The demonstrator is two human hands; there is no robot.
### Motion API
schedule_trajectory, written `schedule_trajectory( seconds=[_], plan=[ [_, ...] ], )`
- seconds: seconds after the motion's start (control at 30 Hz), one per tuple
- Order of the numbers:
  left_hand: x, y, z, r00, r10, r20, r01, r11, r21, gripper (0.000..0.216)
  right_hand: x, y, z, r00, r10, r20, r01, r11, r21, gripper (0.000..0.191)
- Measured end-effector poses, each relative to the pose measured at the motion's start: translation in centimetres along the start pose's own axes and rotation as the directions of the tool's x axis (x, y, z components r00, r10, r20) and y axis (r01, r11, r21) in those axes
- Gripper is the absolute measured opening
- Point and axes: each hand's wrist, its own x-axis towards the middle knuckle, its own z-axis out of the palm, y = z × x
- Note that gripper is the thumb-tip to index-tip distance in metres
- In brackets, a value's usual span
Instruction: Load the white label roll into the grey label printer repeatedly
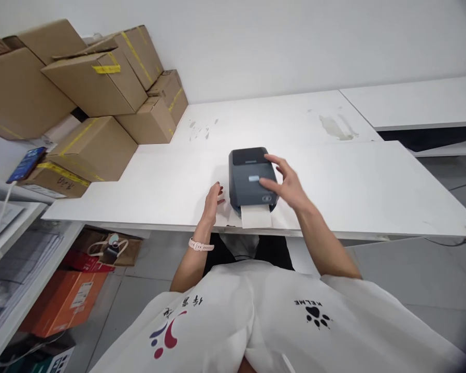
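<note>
A dark grey label printer (246, 191) stands on the white table near its front edge. From its front slot a strip of white label paper (256, 216) sticks out towards me. My right hand (289, 184) is over the printer's right side, thumb and fingers apart; the thumb is by the pale button or window on the lid, and the index finger reaches the upper right edge. My left hand (213, 203) is upright on the table just left of the printer, fingers slightly curled and a small gap from its side. A pale pink watch band circles the left wrist.
Several cardboard boxes (97, 83) with yellow tape are stacked at the left against the wall. A phone (27, 165) with a white cable rests on one box. Below left are a shelf and an orange box (64, 300). Another white table (415, 103) adjoins at the right.
</note>
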Motion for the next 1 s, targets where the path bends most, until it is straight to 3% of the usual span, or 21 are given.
schedule_trajectory(
  seconds=[0.1, 0.2, 0.3, 0.5, 0.53, 0.6, 0.67, 0.7, 0.77, 0.83, 0.87, 0.93, 1.0],
  plan=[
    [-1.3, 1.0, 1.5, 1.000, 0.018, 0.018, -0.018, 0.999, 0.031, 0.076, -2.7, 2.8, 1.3, 0.968, 0.251, -0.019, -0.245, 0.955, 0.166, 0.100],
    [-2.1, 1.7, 3.4, 0.993, 0.028, 0.114, -0.029, 0.999, 0.013, 0.081, -3.3, 4.2, 2.3, 0.922, 0.386, 0.027, -0.376, 0.875, 0.304, 0.115],
    [-2.0, 1.9, 4.3, 0.980, 0.098, 0.174, -0.094, 0.995, -0.035, 0.070, -3.2, 4.4, 2.5, 0.909, 0.415, 0.037, -0.403, 0.855, 0.326, 0.116],
    [-1.7, 1.5, 3.5, 0.966, 0.160, 0.203, -0.160, 0.987, -0.017, 0.061, -3.3, 4.6, 2.1, 0.922, 0.388, 0.008, -0.370, 0.873, 0.318, 0.118],
    [-2.2, 1.0, 3.4, 0.974, 0.153, 0.167, -0.156, 0.988, 0.007, 0.060, -3.4, 4.6, 2.2, 0.921, 0.389, 0.009, -0.372, 0.875, 0.310, 0.117],
    [-4.0, -0.1, 3.3, 0.992, 0.127, -0.026, -0.124, 0.987, 0.102, 0.055, -3.4, 4.7, 2.4, 0.920, 0.391, 0.008, -0.375, 0.876, 0.302, 0.114],
    [-6.1, -1.3, 3.3, 0.958, 0.120, -0.259, -0.066, 0.976, 0.207, 0.041, -3.4, 4.7, 2.6, 0.920, 0.391, -0.005, -0.370, 0.874, 0.316, 0.113],
    [-7.0, -1.8, 3.3, 0.960, 0.102, -0.262, -0.046, 0.976, 0.211, 0.035, -3.4, 4.8, 2.8, 0.922, 0.388, -0.013, -0.363, 0.873, 0.324, 0.112],
    [-8.2, -2.1, 3.5, 0.999, -0.020, -0.040, 0.026, 0.988, 0.153, 0.038, -3.4, 4.8, 2.9, 0.927, 0.376, -0.019, -0.348, 0.876, 0.335, 0.112],
    [-8.5, -1.6, 3.8, 0.953, -0.171, 0.251, 0.164, 0.985, 0.049, 0.042, -3.4, 4.7, 3.0, 0.929, 0.369, -0.019, -0.341, 0.876, 0.342, 0.113],
    [-8.3, -1.1, 3.9, 0.918, -0.212, 0.336, 0.225, 0.974, -0.001, 0.041, -3.5, 4.6, 3.0, 0.928, 0.372, -0.015, -0.343, 0.871, 0.351, 0.114],
    [-7.9, -0.2, 4.1, 0.898, -0.223, 0.380, 0.269, 0.960, -0.072, 0.040, -3.4, 4.3, 3.0, 0.923, 0.384, -0.005, -0.355, 0.860, 0.367, 0.117],
    [-7.7, 0.5, 4.1, 0.919, -0.182, 0.349, 0.218, 0.973, -0.068, 0.039, -3.3, 3.9, 3.0, 0.917, 0.398, -0.020, -0.367, 0.865, 0.343, 0.118]
  ],
)
